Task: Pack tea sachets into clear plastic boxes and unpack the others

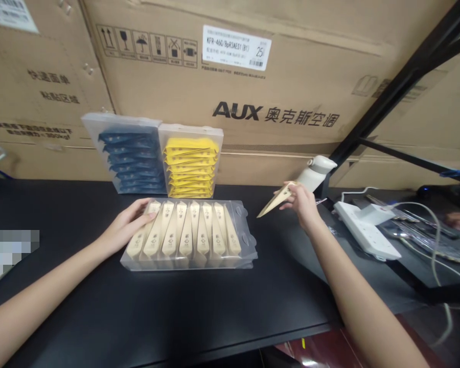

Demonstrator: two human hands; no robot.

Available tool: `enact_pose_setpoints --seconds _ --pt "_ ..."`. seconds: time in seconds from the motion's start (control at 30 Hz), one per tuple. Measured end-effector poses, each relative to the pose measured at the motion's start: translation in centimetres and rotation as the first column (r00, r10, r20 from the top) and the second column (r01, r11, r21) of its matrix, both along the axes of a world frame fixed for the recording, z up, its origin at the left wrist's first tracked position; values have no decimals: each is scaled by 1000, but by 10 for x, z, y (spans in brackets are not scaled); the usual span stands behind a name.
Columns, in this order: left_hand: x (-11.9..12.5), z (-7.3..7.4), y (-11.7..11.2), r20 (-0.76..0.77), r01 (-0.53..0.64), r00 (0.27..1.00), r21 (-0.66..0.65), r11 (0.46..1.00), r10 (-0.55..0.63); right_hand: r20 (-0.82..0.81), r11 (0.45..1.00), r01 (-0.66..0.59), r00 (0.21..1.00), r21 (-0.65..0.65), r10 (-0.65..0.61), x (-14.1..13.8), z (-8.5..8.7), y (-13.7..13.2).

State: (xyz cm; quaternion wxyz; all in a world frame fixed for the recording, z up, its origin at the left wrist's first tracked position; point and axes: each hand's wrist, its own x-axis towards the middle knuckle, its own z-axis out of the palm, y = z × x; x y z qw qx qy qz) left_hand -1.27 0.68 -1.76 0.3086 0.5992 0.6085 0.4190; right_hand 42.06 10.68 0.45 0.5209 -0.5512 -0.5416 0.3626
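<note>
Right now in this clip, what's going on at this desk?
A person's left hand grips the left end of a clear plastic box lying on a black table, with a row of cream packets inside. The right hand holds a single cream packet above the table, apart from the box, whose flaps stick out at its right end. Behind, a case of blue packets and a case of yellow packets stand upright.

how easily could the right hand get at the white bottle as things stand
Probably yes: the right hand looks close to the white bottle, with nothing visible standing between them, though it holds a cream packet that may need setting down first.
</note>
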Motion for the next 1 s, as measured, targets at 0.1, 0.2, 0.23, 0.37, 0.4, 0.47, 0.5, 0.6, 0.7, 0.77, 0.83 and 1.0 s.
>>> enact_pose_setpoints --seconds 0.1,0.2,0.23,0.37,0.4,0.47,0.5,0.6,0.7,0.77,0.83,1.0 --pt "0 0 0 13 11 1000 -17 1000 -10 -4 940 -282 958 -190 287 -3 7 -11" --pt "0 1 0 25 22 999 -46 999 -21 -121 808 -540 841 -234 527 -4 13 -20" --pt "0 2 0 25 22 999 -50 999 -21 -157 781 -587 810 -215 565 -4 14 -22" --pt "0 2 0 24 22 999 -44 999 -21 -292 684 -712 696 -160 656 -4 16 -26" --pt "0 2 0 25 23 999 -44 999 -22 -318 658 -736 669 -159 672 -5 15 -26" --pt "0 3 0 26 19 999 -43 999 -18 -347 617 -767 635 -176 690 -9 11 -27" --pt "0 3 0 25 16 1000 -44 999 -15 -353 599 -776 626 -196 695 -12 9 -27" --pt "1 3 -1 15 17 1000 -52 998 -16 -358 556 -782 623 -281 695 -23 -1 -26" --pt "1 3 -1 12 20 1000 -63 998 -19 -304 583 -733 678 -351 669 -34 -9 -24" --pt "1 3 0 22 26 999 -69 997 -24 -235 629 -685 723 -368 650 -39 -13 -25" --pt "1 2 0 37 31 999 -73 997 -28 -183 657 -662 741 -362 646 -42 -14 -27" --pt "2 2 -1 55 35 998 -58 998 -32 -193 681 -689 724 -249 662 -45 -17 -32"
